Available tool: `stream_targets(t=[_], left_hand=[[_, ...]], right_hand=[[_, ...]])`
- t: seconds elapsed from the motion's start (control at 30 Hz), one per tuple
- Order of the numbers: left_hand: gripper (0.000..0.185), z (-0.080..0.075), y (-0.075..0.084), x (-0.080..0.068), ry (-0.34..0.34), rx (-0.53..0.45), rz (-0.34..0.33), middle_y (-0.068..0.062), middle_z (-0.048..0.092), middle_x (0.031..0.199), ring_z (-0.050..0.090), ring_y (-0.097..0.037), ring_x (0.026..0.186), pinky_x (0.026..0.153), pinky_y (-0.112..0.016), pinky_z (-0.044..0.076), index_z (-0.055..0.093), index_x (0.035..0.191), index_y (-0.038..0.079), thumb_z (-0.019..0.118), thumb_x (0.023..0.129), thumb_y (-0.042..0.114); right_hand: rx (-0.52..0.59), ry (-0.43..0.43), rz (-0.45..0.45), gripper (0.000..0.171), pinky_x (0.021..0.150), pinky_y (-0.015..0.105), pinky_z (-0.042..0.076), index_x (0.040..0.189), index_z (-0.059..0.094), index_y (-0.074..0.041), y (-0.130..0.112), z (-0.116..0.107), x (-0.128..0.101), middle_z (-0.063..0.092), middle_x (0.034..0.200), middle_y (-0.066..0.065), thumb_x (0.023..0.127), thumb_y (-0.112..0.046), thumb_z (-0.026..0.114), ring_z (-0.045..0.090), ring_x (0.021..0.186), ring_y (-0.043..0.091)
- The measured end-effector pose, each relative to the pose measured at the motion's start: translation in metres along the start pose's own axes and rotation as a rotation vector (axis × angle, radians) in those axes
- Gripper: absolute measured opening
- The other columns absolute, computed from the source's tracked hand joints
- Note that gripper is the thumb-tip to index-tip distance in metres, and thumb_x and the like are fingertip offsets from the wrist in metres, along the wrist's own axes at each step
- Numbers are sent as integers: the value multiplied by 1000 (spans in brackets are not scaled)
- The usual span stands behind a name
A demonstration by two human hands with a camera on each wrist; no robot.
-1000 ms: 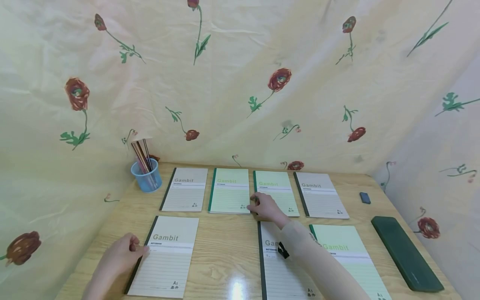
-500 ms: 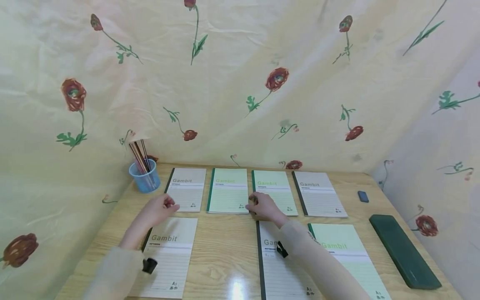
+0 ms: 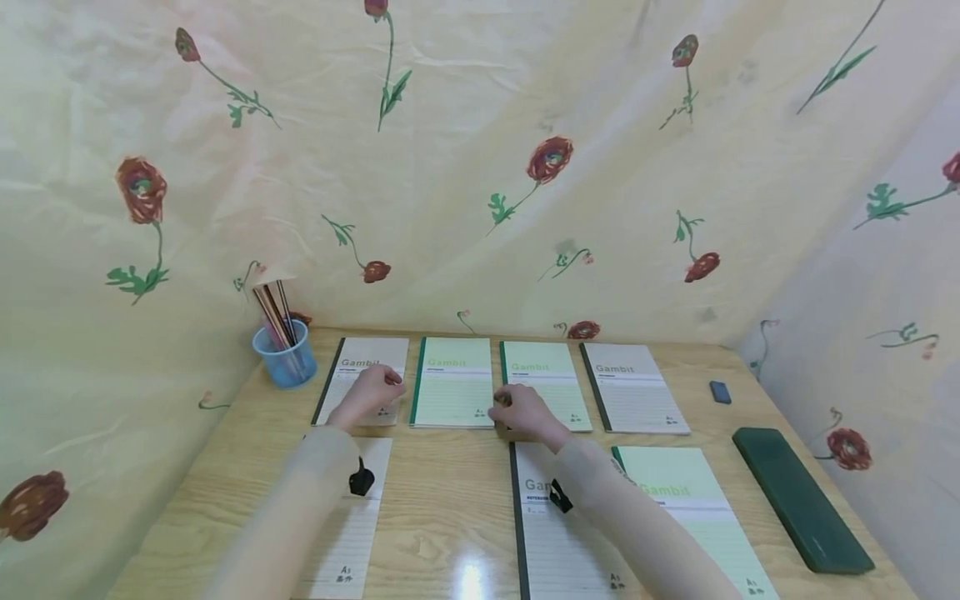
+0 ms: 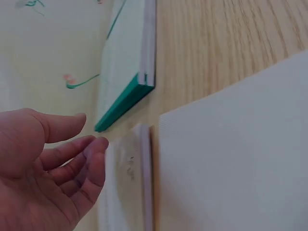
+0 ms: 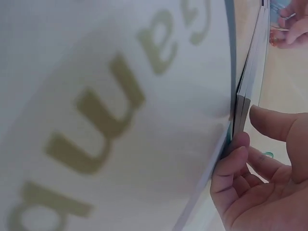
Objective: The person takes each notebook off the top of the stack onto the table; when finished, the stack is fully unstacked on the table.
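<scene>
Hands are converging on the back row — left hand (image 3: 369,393), fingers loosely open, has crossed onto the grey notebook (image 3: 360,367); right hand (image 3: 521,412) keeps pinching the green notebook (image 3: 542,379) edge.

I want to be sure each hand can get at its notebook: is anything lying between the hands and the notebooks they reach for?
Nothing visible is in the way. The left hand is already over the grey notebook, and the right hand has its fingers at the edge of the green notebook.
</scene>
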State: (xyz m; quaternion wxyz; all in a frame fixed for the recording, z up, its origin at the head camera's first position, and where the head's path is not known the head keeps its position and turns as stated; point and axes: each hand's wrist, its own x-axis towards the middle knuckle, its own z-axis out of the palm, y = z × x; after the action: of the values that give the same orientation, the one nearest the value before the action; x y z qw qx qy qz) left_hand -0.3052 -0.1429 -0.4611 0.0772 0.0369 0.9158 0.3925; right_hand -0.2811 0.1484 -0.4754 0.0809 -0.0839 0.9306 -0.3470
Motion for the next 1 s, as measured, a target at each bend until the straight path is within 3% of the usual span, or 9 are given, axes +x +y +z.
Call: stream_targets(t=[0.1,0.27,0.37,0.6,1.0], left_hand=[[28,7,-3,6,1,-19,18,-16,64,109,60,-29,99,88,-44,50,64,115,-5,64,96,16],[26,17,-12,11,-18,-35,113,-13,66,104,62,-26,98,88,-43,51,66,114,-5,66,96,14],[26,21,-14,11,-26,-46,132,-10,67,103,62,-23,97,88,-41,51,66,114,-3,68,95,14],[26,24,-12,8,-52,-50,137,-9,66,101,61,-23,96,89,-42,51,66,115,-4,69,93,11],[26,27,-16,7,-31,-119,73,-8,66,99,60,-22,95,88,-40,50,67,115,-4,70,93,10]], right_hand=[[-5,7,18,31,70,32,51,116,67,-1,-3,-1,3,65,94,5,92,-21,70,59,78,17],[5,35,40,24,58,27,44,101,71,-3,-6,-1,13,65,79,5,94,-26,69,54,64,14],[-4,49,54,28,54,26,42,101,70,-2,-8,0,19,63,78,4,94,-30,70,54,61,14],[-51,57,43,43,46,27,42,63,59,-7,-11,4,31,56,54,2,91,-37,73,51,46,14],[-57,45,156,33,47,26,39,68,63,-6,-20,6,32,59,59,5,87,-27,79,51,50,15]])
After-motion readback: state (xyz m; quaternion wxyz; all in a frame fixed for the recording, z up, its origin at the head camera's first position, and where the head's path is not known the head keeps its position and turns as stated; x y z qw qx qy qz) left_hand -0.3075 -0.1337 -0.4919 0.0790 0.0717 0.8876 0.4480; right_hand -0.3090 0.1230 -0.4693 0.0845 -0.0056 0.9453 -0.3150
